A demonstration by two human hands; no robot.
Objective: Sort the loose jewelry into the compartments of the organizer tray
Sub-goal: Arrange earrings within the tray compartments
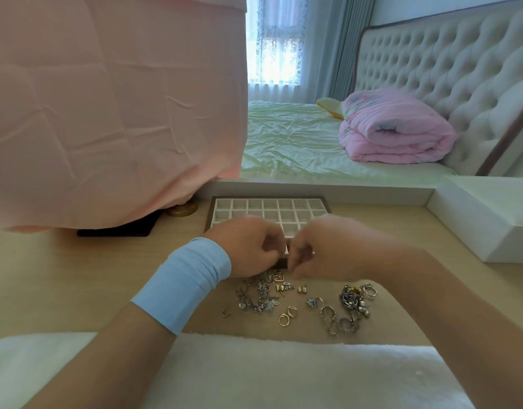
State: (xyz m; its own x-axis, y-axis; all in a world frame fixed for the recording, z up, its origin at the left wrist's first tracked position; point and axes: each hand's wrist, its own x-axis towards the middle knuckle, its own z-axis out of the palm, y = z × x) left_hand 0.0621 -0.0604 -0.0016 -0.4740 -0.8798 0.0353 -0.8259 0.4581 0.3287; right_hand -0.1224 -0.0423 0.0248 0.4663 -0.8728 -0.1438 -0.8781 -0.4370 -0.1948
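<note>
The organizer tray point(239, 205) is a white grid of small compartments in a dark brown frame, lying on the wooden tabletop. The visible compartments look empty. My left hand point(248, 246), with a light blue wristband, and my right hand point(331, 246) meet fingertip to fingertip over the tray's near edge. Both have curled fingers that pinch something small, hidden and blurred between them. Just below the hands lies the loose jewelry point(263, 296): a heart pendant point(279, 276), small bow charms, gold hoop earrings point(287, 315) and a cluster of rings point(353, 302).
A pink cloth point(106, 113) hangs over something at the left, with a gold round lid point(182, 209) and a dark flat case point(118, 230) under its edge. A white raised ledge point(475, 228) stands at the right. A white fluffy cover point(254, 373) runs along the near edge.
</note>
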